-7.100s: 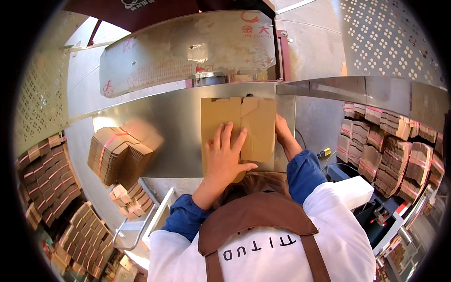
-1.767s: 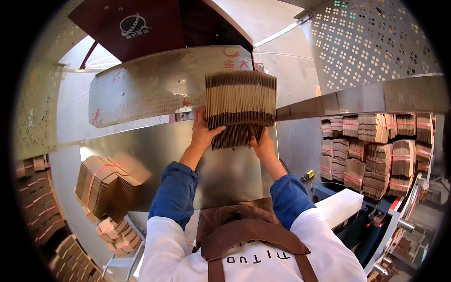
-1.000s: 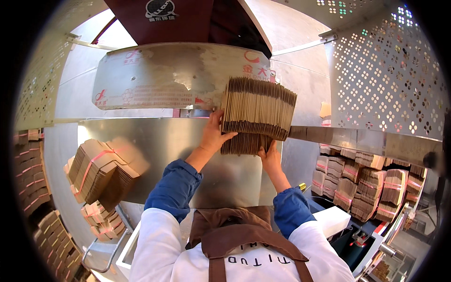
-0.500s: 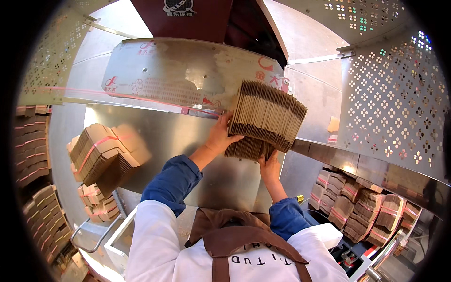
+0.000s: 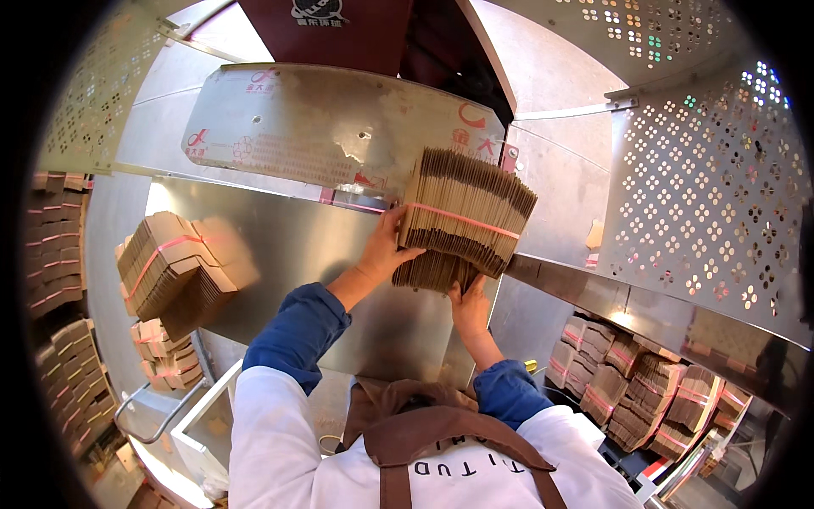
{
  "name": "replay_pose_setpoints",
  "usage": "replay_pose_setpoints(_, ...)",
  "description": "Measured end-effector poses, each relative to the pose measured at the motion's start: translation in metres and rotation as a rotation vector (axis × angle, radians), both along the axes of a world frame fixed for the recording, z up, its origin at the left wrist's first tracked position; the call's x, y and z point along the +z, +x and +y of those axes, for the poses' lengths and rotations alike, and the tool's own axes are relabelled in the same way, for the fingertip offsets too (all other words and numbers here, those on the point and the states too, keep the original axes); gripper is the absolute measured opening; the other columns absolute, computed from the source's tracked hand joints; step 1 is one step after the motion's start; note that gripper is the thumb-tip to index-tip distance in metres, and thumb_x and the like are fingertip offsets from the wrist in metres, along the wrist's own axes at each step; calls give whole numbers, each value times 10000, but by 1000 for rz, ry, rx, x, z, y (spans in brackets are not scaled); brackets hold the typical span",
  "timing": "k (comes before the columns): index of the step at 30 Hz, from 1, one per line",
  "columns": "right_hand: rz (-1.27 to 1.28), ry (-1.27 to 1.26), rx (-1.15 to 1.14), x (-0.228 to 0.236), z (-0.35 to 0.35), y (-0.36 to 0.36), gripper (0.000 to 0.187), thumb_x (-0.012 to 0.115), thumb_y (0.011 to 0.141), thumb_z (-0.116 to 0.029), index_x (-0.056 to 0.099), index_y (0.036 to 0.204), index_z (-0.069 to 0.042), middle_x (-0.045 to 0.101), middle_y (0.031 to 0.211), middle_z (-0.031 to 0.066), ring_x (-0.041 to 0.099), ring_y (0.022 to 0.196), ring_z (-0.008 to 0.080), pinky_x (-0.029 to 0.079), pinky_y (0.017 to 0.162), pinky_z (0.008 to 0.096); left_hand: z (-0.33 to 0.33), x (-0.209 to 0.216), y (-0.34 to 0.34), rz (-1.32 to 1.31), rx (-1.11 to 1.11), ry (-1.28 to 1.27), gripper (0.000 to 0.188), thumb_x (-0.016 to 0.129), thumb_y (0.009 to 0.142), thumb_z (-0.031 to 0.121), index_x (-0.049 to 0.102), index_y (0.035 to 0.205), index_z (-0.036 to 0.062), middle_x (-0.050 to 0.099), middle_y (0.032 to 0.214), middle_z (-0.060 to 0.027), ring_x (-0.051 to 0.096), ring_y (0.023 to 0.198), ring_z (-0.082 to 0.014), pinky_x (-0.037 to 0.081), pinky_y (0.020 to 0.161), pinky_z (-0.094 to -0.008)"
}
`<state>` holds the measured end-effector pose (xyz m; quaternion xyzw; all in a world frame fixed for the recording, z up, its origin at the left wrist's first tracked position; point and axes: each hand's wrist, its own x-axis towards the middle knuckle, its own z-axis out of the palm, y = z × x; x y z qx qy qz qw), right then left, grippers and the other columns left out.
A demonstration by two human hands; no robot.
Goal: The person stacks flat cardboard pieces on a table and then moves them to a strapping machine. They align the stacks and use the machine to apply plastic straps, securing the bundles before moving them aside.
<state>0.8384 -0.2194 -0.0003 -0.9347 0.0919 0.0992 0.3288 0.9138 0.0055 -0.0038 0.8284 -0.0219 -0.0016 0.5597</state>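
A thick stack of folded brown cardboard pieces (image 5: 475,191) stands over the right part of the steel worktable, with a pink strap (image 5: 462,219) lying across it. My left hand (image 5: 381,250) grips its left side, thumb laid along the front edge. At the lower right corner my right hand (image 5: 471,314) pinches the stack from the near side, its fingertips partly hidden under the cardboard. A second strapped bundle of cardboard (image 5: 174,267) rests at the table's left end, apart from my hands.
The steel worktable (image 5: 280,246) meets an upright metal panel (image 5: 288,127) at the back, below a dark red machine housing (image 5: 331,42). Perforated guards (image 5: 704,204) flank both sides. Strapped cardboard bundles (image 5: 670,390) are piled at right and left. A metal rail (image 5: 610,310) runs along the right.
The pink strap, earlier stretched in from the left across the panel, now lies round the stack. Both hands keep hold of it; the whole view has shifted slightly.
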Motion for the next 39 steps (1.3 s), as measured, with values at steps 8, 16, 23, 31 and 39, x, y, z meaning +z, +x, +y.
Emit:
replay_pose_setpoints(8, 41, 40, 8, 2, -1, 1, 655, 598, 893, -248, 238, 1362, 34, 590, 1065, 339, 574, 889, 536, 485, 722, 563, 6, 3, 1, 46, -14, -55, 854, 845, 702, 242, 369, 1384, 46, 503, 1284, -169, 586, 1128, -332, 524, 908, -403)
replay_pose_setpoints(16, 5, 51, -1, -1, -2, 0, 600, 606, 889, -256, 291, 1295, 55, 568, 1075, 361, 566, 911, 540, 484, 733, 562, 6, 9, 4, 92, -25, 16, 894, 868, 693, 259, 360, 1384, 8, 547, 1283, -153, 582, 1164, -288, 503, 961, -362)
replay_pose_setpoints(23, -22, 82, -7, 6, 0, 1, 614, 603, 882, -228, 276, 1335, 26, 574, 1083, 358, 577, 890, 537, 490, 731, 565, 3, -7, 3, 36, -52, -17, 896, 860, 710, 214, 330, 1402, 5, 499, 1342, -154, 557, 1206, -286, 507, 972, -375)
replay_pose_setpoints(31, 7, 84, -26, 11, 0, 2, 618, 603, 877, -209, 273, 1345, 23, 581, 1098, 345, 575, 911, 537, 487, 747, 570, 4, -10, 6, 19, -46, -67, 872, 843, 697, 286, 359, 1380, 41, 494, 1278, -162, 569, 1132, -336, 516, 922, -405)
replay_pose_setpoints(39, -41, 57, -32, 7, 4, -1, 565, 610, 876, -228, 310, 1279, 30, 570, 1092, 334, 565, 870, 547, 480, 721, 579, 7, -7, 8, 75, -99, -156, 877, 840, 731, 219, 321, 1405, 5, 450, 1359, -169, 506, 1244, -294, 473, 1015, -385)
